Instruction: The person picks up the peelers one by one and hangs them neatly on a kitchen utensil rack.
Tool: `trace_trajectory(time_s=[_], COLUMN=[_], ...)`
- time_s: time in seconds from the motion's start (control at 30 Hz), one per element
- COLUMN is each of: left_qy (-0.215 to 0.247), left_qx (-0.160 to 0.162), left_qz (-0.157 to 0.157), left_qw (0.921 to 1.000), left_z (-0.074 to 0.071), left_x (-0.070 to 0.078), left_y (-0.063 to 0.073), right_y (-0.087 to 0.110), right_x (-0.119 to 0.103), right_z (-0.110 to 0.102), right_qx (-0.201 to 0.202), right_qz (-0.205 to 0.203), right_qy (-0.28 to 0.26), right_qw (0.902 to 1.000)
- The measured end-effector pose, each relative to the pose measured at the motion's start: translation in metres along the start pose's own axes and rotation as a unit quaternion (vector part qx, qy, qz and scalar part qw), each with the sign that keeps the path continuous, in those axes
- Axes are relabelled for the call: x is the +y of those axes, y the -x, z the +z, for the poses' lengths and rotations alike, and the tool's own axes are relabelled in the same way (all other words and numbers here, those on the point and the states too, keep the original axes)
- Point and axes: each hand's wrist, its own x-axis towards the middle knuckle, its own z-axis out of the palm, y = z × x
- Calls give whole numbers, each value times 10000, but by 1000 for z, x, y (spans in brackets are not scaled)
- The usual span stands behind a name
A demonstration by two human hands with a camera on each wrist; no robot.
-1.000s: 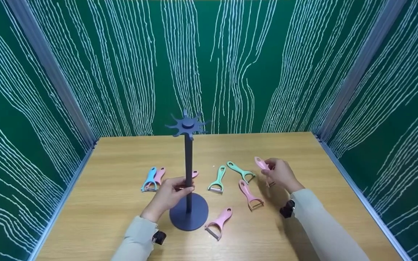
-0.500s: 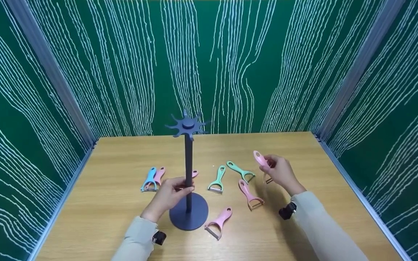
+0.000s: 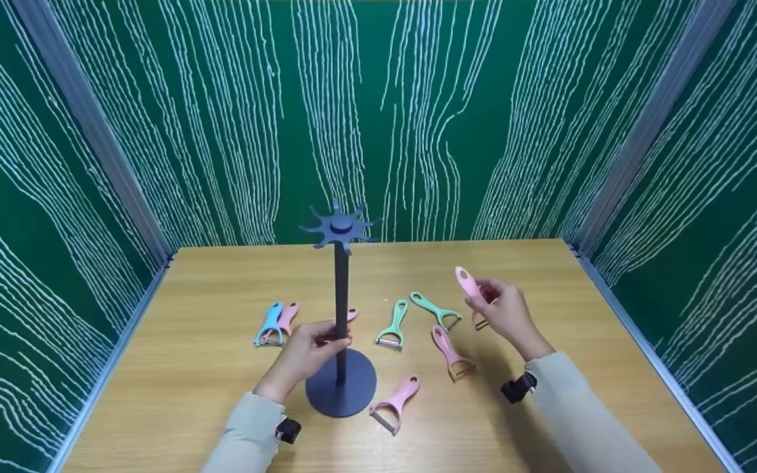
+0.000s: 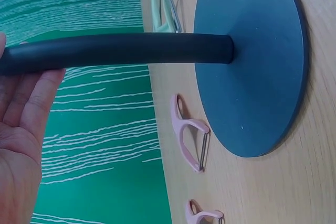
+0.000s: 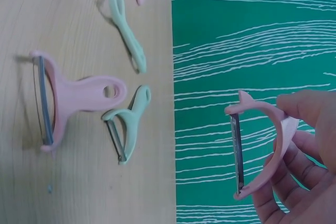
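My left hand (image 3: 309,355) grips the dark post of an upright stand (image 3: 341,295), whose top is a star of notched hooks and whose foot is a round base (image 4: 257,77). In my right hand (image 3: 510,315) a pink peeler (image 5: 275,156) is pinched near its neck, raised off the table with its holed handle end up. Below and left of that hand lie a green peeler (image 3: 436,311) and a second pink peeler (image 3: 449,353). Another green peeler (image 3: 393,325) lies between the post and these. The hooks of the stand hold nothing.
A pink peeler (image 3: 397,404) lies right of the base. A blue peeler (image 3: 270,323) overlaps a pink one (image 3: 288,316) to the left. One more pink peeler (image 3: 352,315) is mostly hidden behind the post and left hand. Green patterned walls enclose the table (image 3: 221,276).
My right hand has lifted the pink peeler higher off the table and moved it slightly left. The left hand stays on the post, and the other peelers lie where they were.
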Motion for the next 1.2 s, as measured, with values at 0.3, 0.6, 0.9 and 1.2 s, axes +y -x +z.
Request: trace_trajectory(time_s=[0.3,0.6,0.9,1.2], left_qy=[102,-84,-137,-130], left_qx=[-13,0,78,37], left_qz=[-208,231,515,141], left_qw=[9997,9997,9985,9998], left_z=[-1,0,2,1], left_x=[0,0,-1,1], left_y=[1,0,0,1], right_y=[8,14,24,35], right_x=[-16,-30,-51,-74], right_z=[2,4,8,11], right_qx=[153,303,492,773], right_qz=[-65,-262,-678,-1042], right_qy=[-135,-173,-352,-457], right_qw=[9998,9990,9959,9905])
